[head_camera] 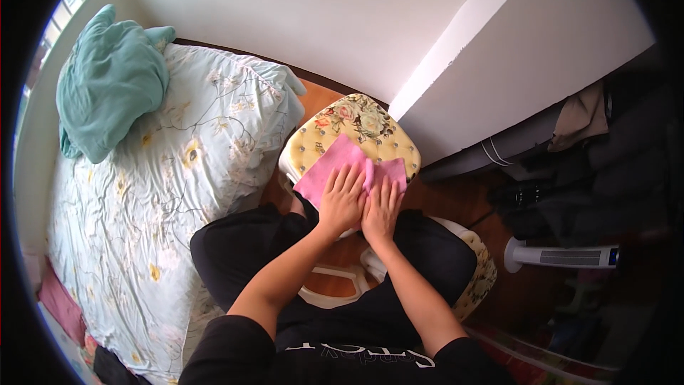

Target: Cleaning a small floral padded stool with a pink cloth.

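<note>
A pink cloth (pixel 332 163) lies on the tufted, flower-printed seat of a stool (pixel 368 117), with a raised fold near its middle. My left hand (pixel 343 195) rests flat on the cloth, palm down, fingers a little apart and pointing away from me. Close beside it, my right hand (pixel 381 206) also presses on the cloth, left of its right corner. The two hands touch or nearly touch along their thumb sides. Their palms are hidden, and neither hand plainly grips the cloth.
A bed with a floral sheet (pixel 214 117) stands at the left, bearing a teal bundled cloth (pixel 115 85). White walls (pixel 299 5) rise behind the stool. At the right are a white tower fan (pixel 566 256) and dark hanging clothes (pixel 582 187). Another floral seat (pixel 481 270) shows beside my right leg.
</note>
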Tool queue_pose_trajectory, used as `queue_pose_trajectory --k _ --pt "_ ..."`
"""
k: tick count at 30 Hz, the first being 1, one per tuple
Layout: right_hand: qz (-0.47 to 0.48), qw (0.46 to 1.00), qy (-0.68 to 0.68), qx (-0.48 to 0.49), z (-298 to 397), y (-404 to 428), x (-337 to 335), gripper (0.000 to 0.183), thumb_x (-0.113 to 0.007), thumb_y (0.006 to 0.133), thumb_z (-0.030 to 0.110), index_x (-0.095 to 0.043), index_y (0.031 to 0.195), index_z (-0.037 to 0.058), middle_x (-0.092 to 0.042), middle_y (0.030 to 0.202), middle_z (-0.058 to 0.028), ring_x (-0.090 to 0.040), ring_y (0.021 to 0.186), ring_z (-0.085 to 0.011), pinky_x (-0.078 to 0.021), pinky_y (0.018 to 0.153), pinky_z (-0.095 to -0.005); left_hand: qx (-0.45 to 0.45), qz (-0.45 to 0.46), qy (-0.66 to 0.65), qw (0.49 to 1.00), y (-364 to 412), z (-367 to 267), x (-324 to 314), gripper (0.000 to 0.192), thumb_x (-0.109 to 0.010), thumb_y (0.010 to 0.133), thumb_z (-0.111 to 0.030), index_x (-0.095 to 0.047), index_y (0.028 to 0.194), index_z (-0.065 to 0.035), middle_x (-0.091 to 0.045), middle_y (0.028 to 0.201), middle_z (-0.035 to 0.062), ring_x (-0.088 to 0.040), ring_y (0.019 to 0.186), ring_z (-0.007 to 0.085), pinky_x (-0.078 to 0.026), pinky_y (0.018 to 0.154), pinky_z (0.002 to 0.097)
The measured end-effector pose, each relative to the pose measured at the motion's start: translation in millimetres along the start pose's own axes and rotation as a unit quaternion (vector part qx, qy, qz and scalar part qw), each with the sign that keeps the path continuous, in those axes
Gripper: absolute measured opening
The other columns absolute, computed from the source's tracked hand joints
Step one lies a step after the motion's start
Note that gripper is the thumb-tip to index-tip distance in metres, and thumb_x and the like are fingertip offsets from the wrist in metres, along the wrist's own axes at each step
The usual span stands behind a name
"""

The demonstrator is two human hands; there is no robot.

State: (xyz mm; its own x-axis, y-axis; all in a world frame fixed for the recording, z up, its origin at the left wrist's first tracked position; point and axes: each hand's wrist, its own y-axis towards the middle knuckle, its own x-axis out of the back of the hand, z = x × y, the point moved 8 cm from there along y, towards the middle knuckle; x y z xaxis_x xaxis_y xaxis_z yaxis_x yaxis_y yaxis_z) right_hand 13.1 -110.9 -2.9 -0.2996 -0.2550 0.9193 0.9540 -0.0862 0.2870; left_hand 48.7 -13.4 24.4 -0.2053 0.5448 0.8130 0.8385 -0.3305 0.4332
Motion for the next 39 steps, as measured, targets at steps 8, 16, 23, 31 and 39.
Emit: queue_pose_trajectory --k 8,16,23,31,39 --pt "0.044 0.995 0.007 0.091 40 11 -3 0.047 -0.044 0.094 0.026 -0.048 0.135 0.0040 -0.040 0.144 -0.0169 -0.028 0.137 -0.0414 -0.0146 0.112 -0.0596 0.067 -0.014 0.001 0.998 -22 28 23 0.041 -0.057 0.086 -0.023 -0.058 0.124 -0.0090 -0.053 0.136 0.0080 -0.045 0.129 0.0251 -0.028 0.111 0.0414" --pt "0.021 0.990 0.017 0.142 61 117 -31 0.043 -0.044 0.094 0.030 -0.053 0.132 0.0126 -0.046 0.141 -0.0100 -0.035 0.135 -0.0335 -0.0179 0.113 -0.0547 0.149 -0.060 0.131 0.978 49 91 23 0.047 -0.056 0.086 -0.030 -0.057 0.128 -0.0088 -0.055 0.133 0.0097 -0.046 0.127 0.0272 -0.027 0.109 0.0429" --pt "-0.088 0.984 0.056 0.142 40 221 -51 0.032 -0.049 0.091 0.028 -0.060 0.116 0.0123 -0.057 0.125 -0.0058 -0.047 0.121 -0.0273 -0.0288 0.106 -0.0531 0.237 0.089 0.049 0.966 144 148 -32 0.035 -0.046 0.092 -0.036 -0.063 0.103 -0.0082 -0.068 0.095 0.0149 -0.065 0.083 0.0355 -0.048 0.078 0.0491" --pt "-0.127 0.990 0.027 0.062 19 241 -60 0.027 -0.053 0.090 0.030 -0.061 0.110 0.0143 -0.057 0.125 -0.0068 -0.051 0.115 -0.0289 -0.0336 0.101 -0.0574 0.290 0.167 0.006 0.942 170 156 -52 0.051 -0.031 0.096 -0.046 -0.065 0.099 -0.0079 -0.068 0.094 0.0207 -0.064 0.091 0.0391 -0.048 0.082 0.0490" --pt "-0.062 0.997 0.004 0.050 37 154 -47 0.044 -0.046 0.093 0.033 -0.053 0.132 0.0132 -0.045 0.143 -0.0101 -0.035 0.136 -0.0312 -0.0158 0.114 -0.0565 0.124 -0.013 0.085 0.988 111 122 -6 0.051 -0.055 0.087 -0.043 -0.055 0.123 -0.0073 -0.063 0.109 0.0134 -0.060 0.101 0.0327 -0.046 0.086 0.0456"
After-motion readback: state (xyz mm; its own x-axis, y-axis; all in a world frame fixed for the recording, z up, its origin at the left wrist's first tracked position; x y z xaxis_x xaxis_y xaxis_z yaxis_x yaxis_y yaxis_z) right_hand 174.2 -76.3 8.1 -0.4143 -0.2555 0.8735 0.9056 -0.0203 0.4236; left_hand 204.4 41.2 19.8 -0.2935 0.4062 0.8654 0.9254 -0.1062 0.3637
